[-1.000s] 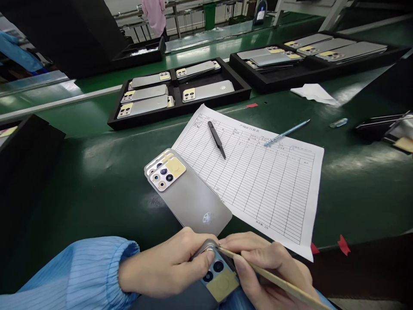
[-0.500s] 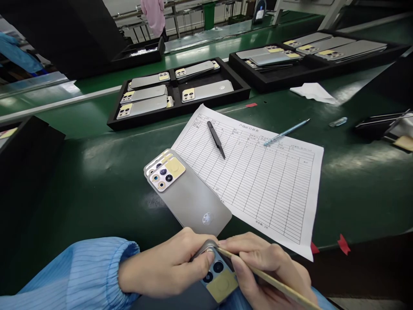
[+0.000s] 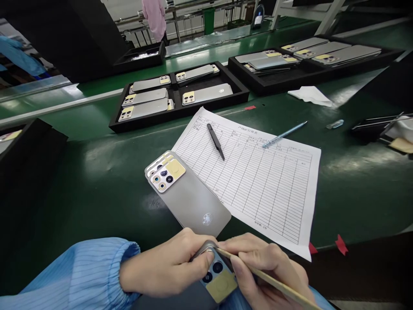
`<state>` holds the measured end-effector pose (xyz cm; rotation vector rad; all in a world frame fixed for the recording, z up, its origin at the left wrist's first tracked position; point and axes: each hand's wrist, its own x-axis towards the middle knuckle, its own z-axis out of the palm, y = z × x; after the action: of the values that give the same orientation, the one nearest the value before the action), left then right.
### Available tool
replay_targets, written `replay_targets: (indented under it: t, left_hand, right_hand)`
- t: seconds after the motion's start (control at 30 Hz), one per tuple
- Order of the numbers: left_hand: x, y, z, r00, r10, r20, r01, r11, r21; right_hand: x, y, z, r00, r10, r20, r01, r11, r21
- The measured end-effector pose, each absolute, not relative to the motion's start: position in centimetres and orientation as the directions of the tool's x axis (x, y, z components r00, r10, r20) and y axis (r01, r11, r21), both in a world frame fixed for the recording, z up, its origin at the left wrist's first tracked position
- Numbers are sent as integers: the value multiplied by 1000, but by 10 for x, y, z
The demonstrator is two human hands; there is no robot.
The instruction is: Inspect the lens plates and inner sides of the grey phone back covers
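At the bottom of the head view, my left hand [image 3: 171,263] grips a grey phone back cover [image 3: 193,297] by its camera end, thumb beside the lens rings. A yellow film [image 3: 221,286] covers part of its camera block. My right hand [image 3: 267,269] pinches a thin wooden stick [image 3: 274,282], whose tip meets the cover's top edge near my left fingers. The cover's lower part runs out of view. Just beyond my hands lies a small stack of similar phone back covers [image 3: 190,193], cameras toward the upper left, overlapping a printed form [image 3: 258,181].
On the form rest black tweezers [image 3: 215,141] and a light-blue pen [image 3: 284,134]. Behind stand two black trays [image 3: 180,115] [image 3: 274,86] of phone covers. A pen cap [image 3: 335,124] and white tissue [image 3: 310,95] lie right. Another black tray [image 3: 38,133] is left; a person in pink [image 3: 154,19] stands far off.
The view has shifted very slightly. Both hands keep the same hold, and the stick tip stays at the cover's edge.
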<state>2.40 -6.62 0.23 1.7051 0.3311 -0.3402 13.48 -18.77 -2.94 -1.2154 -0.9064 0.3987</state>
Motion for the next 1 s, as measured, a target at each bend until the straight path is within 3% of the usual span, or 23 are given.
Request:
replay_targets:
  t: [1.0]
  left_hand:
    - [26, -67, 4, 923, 31, -384, 383, -178, 906]
  right_hand:
    - [136, -187, -28, 574, 711, 406, 207, 354, -912]
